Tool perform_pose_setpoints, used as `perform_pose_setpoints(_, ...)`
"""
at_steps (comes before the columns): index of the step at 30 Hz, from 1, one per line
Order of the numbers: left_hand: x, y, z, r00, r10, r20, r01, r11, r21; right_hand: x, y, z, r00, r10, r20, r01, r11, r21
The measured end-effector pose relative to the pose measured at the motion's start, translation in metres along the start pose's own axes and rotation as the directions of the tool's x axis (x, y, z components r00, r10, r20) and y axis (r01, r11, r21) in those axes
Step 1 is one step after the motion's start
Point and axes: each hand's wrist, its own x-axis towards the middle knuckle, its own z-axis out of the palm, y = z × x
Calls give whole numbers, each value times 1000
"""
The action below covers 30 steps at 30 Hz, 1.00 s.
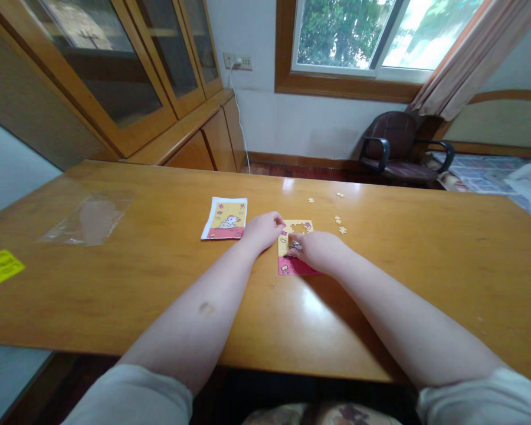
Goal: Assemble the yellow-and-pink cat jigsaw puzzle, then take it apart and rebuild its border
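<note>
A jigsaw puzzle in yellow and pink lies on the wooden table, with a gap near its top. My left hand is at its upper left edge, fingers curled together; whatever they may hold is hidden. Over the puzzle's middle rests my right hand, index finger and thumb apart and touching the surface, covering part of the picture. Loose puzzle pieces lie to the right, and another piece is farther back. Left of the puzzle is a picture sheet with a white animal on yellow and pink.
A clear plastic bag lies on the left of the table, near a yellow label. Beyond the far edge stand a glass-doored cabinet and a dark armchair.
</note>
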Motion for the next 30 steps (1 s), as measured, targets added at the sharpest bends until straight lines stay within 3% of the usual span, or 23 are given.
perform_pose_setpoints(12,-1,1,-1,1000,-4,1,4,1000,12,5,0,7,996,-52,-68,50,998,-29)
perform_pose_setpoints(21,-1,2,-3,1000,-9,4,9,1000,19,10,2,12,977,-63,-204,55,997,-44)
perform_pose_setpoints(23,-1,2,-3,1000,-5,-3,5,1000,22,16,14,11,952,-1,-306,-7,1000,-23)
perform_pose_setpoints(27,-1,2,-3,1000,-9,6,9,1000,24,38,51,18,826,163,-540,-152,986,66)
perform_pose_setpoints(30,-2,2,-3,1000,-6,5,6,1000,26,57,73,30,791,280,-544,-218,960,176)
